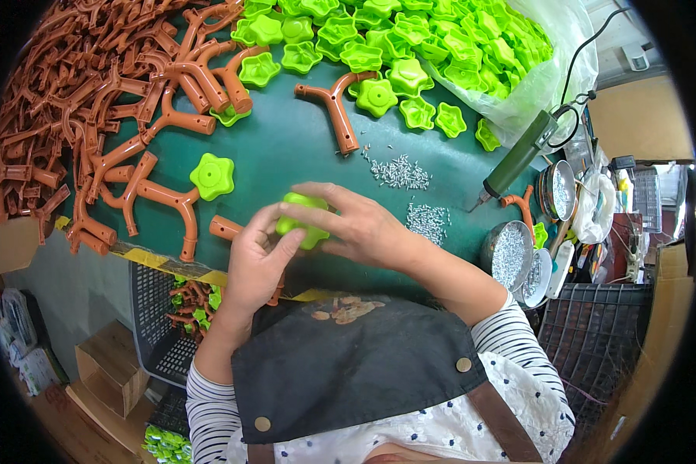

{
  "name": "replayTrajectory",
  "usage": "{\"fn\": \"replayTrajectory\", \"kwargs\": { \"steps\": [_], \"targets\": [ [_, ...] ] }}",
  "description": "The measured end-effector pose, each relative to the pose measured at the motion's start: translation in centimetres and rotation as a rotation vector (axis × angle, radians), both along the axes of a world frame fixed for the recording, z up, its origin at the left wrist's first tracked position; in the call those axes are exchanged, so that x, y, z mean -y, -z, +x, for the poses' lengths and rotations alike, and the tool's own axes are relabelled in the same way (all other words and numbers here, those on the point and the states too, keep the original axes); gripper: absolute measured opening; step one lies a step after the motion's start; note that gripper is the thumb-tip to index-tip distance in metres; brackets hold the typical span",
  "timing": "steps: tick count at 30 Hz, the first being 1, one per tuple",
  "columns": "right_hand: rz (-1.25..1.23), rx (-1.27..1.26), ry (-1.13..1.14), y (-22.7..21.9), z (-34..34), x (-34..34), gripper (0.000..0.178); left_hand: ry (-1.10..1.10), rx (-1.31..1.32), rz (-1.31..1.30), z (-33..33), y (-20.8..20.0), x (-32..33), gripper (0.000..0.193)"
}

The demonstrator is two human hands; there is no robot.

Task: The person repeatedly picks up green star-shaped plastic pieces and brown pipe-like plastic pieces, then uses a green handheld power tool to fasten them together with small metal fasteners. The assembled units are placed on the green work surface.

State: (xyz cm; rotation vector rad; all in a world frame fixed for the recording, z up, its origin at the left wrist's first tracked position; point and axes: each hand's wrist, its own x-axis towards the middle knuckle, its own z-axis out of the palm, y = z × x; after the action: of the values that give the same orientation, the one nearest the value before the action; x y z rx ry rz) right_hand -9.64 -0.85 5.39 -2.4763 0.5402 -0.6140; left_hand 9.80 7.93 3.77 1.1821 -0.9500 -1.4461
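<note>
A bright green star-shaped plastic cap [315, 235] is between my two hands near the table's front edge. My left hand [257, 251] grips its left side with thumb and fingers. My right hand [370, 230] has its fingers bent over the top and right side of the cap. A brown Y-shaped plastic tube [224, 227] sticks out on both sides of my left hand; whether the cap sits on it is hidden. Just left lie another green star cap [212, 176] and a brown branched tube [165, 196].
Brown branched tubes [77, 116] heap up at left; green caps [456, 46] spill from a plastic bag at the back. Small screws [400, 172] lie right of my hands. A green electric screwdriver [518, 157] hangs beside bowls of screws [509, 255]. A crate [158, 340] stands below.
</note>
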Motion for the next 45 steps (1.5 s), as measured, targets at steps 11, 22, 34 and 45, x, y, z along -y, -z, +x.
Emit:
{"fn": "replayTrajectory", "kwargs": {
  "steps": [11,22,34,45],
  "targets": [
    [-0.223,-0.293,0.201,1.9,1.0,-1.8,0.075,-0.099,1.074,-0.409,0.1,2.8,-1.3,0.054],
    [-0.373,-0.337,0.225,2.5,1.5,-2.8,0.069,-0.123,1.077,-0.485,-0.1,3.4,-1.3,0.05],
    [-0.219,-0.299,0.136,2.5,2.2,-3.0,0.04,-0.061,1.108,-0.45,2.9,1.1,0.1,0.038],
    [-0.298,-0.205,0.072,3.0,8.2,-4.7,0.037,-0.028,1.468,-0.427,9.8,0.2,5.3,0.049]
  ]
}}
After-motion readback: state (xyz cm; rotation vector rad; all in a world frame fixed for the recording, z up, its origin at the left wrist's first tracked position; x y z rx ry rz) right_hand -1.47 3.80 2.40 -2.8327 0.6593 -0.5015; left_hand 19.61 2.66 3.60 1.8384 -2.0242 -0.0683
